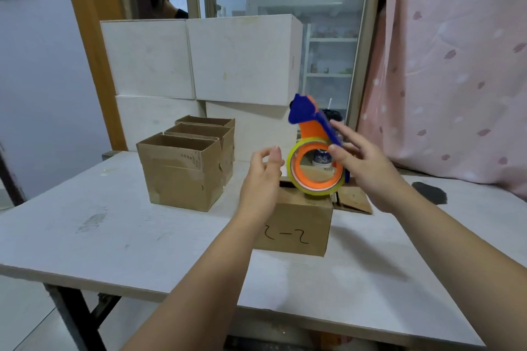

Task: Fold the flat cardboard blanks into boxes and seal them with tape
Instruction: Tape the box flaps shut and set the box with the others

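The right hand [368, 168] pinches the blue handle of an orange-and-blue tape dispenser [312, 128] between thumb and fingers and holds it in the air. Its roll of clear yellowish tape [310, 190] hangs just over the top far edge of a cardboard box marked "2-2" [296, 225]. The left hand [263, 177] is just left of the roll, fingers loosely curled and holding nothing. It hovers over the box's left top corner; whether it touches the box cannot be told.

The box stands on a white table [114, 236] under both hands. Bare tabletop runs from below the wrists to the near edge. More bare surface spreads left of the left forearm, out to the table's left edge.

Beyond and left of the left hand stand three open-topped cardboard boxes [182, 177] in a tight row, near the marked box but apart from it. Under the right hand, just beside the marked box, lies a flattened cardboard piece [355, 201]. Farther right is a dark patch [429, 192] on the tabletop.

Past the hands, stacked white boxes [242, 60] wall off the table's far side. A pink curtain [456, 65] hangs beyond the right hand.
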Available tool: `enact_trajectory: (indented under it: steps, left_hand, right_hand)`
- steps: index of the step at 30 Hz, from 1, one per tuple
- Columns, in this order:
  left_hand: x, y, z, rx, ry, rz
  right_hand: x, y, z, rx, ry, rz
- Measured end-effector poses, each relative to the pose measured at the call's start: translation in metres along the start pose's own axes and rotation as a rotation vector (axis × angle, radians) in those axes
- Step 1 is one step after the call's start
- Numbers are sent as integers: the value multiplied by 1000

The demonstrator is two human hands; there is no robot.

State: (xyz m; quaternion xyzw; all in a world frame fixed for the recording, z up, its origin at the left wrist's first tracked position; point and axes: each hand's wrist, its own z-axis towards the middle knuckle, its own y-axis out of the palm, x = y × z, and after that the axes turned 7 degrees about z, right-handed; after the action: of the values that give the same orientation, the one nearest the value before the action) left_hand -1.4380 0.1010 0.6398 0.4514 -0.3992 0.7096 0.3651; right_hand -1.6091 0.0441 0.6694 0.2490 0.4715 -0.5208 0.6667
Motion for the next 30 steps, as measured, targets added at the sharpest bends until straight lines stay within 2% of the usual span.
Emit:
enact_trajectory:
  steps: [1,4,6,9,13,18,22,26,30]
  left_hand:
    - [3,-1,2,-52,-38,-47]
    - [14,-3,4,-161,-127,16]
    - [17,-2,5,-102,-179,-34]
    - [21,-3,9,53,-300,-266]
    - [25,-9,15,133,-411,-392]
    - [16,-23,19,164,-428,-358]
    - [-1,-38,21,269,-357,-152]
    - [-15,-34,12,201,-409,-186]
    - [-23,-27,12,252,-399,-247]
  right_hand:
    - [2,2,-2,-32,-19,-58]
    - [2,8,-4,-78,-37,-163]
    - [2,8,-3,-94,-49,-219]
    - [3,8,-1,-103,-71,-360]
    - [0,10,4,-136,-69,-436]
    - [-1,11,8,-201,-82,-371]
    - [2,14,8,-253,-78,-233]
    - [15,24,4,-223,-71,-139]
    - [21,31,2,-193,-90,-168]
